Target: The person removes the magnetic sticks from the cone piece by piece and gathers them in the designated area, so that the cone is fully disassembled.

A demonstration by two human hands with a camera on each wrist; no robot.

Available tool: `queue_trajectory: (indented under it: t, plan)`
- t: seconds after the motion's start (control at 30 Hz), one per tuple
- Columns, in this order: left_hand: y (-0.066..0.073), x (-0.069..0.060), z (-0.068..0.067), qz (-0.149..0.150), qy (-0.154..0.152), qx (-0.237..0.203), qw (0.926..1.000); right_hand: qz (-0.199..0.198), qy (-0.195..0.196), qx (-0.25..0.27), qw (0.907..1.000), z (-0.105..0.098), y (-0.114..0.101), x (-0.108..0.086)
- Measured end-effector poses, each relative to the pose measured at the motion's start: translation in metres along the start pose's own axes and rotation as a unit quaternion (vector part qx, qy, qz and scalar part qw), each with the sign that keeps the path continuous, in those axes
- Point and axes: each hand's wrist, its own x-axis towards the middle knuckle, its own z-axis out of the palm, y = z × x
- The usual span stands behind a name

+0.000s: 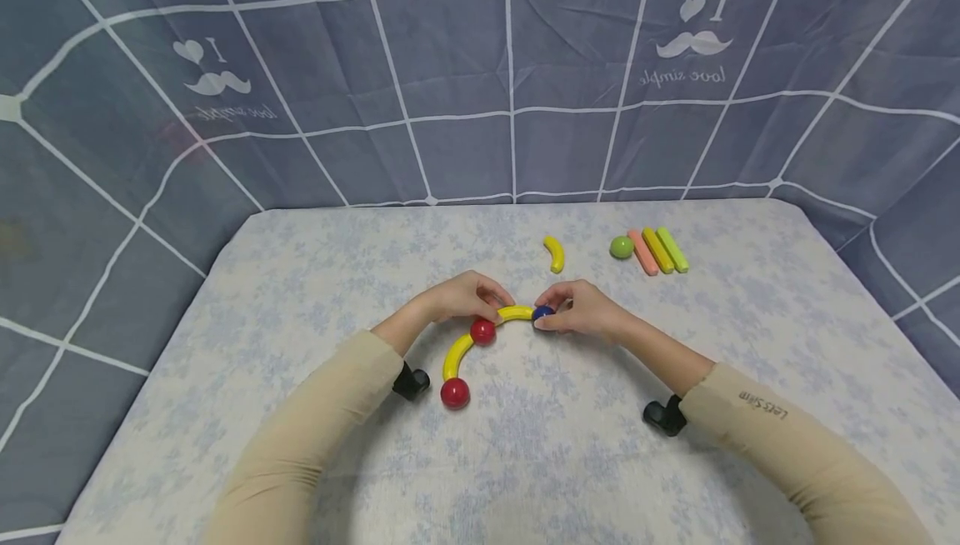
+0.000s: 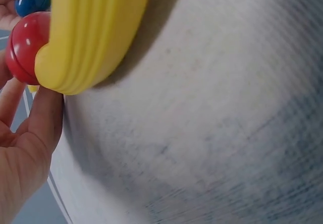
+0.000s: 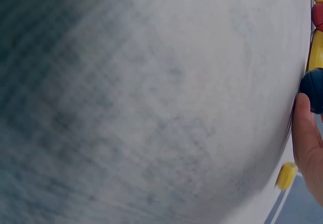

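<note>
My right grip (image 1: 577, 309) is pinching a blue ball (image 1: 543, 312) between thumb and fingers, with the upper yellow arc (image 1: 517, 312) meeting the ball's left side. My left grip (image 1: 463, 296) is pinching that arc's other end, just beside the middle red ball (image 1: 483, 332); whether its fingers are also bearing on that ball, I cannot tell. This two-ended hold is probably steadying the arc — one grip backing the joint while the other is controlling the ball. From the middle red ball, the lower yellow arc (image 1: 457, 356) is running to the lower red ball (image 1: 455, 393). The chain is lying along the bench (image 1: 570, 445), presumably for support. Beyond my grips, a loose yellow arc (image 1: 555, 253) is lying apart — and farther right, a green ball (image 1: 622, 247) is resting beside three straight rods (image 1: 658, 251), apparently grouped for easy reach.
</note>
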Motion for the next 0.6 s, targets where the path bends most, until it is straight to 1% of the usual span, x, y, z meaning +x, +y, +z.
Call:
queue_trajectory:
  t: [0.17, 0.33, 0.5, 0.6]
  plan:
    - [-0.004, 0.0, 0.001, 0.003, 0.008, -0.019, 0.9998, -0.007, -0.015, -0.01, 0.9998, -0.003, 0.001, 0.0]
    - [-0.007, 0.001, 0.001, 0.008, 0.018, -0.041, 0.999, -0.035, -0.033, -0.033, 0.9983, -0.01, 0.0, 0.002]
    - [-0.008, 0.0, 0.001, 0.01, 0.017, -0.048, 0.9987, -0.047, -0.062, -0.022, 0.9967, -0.014, 0.002, 0.003]
    - [-0.008, -0.001, 0.001, 0.011, 0.015, -0.049, 0.9986, -0.054, -0.078, -0.024, 0.9952, -0.015, 0.003, 0.004]
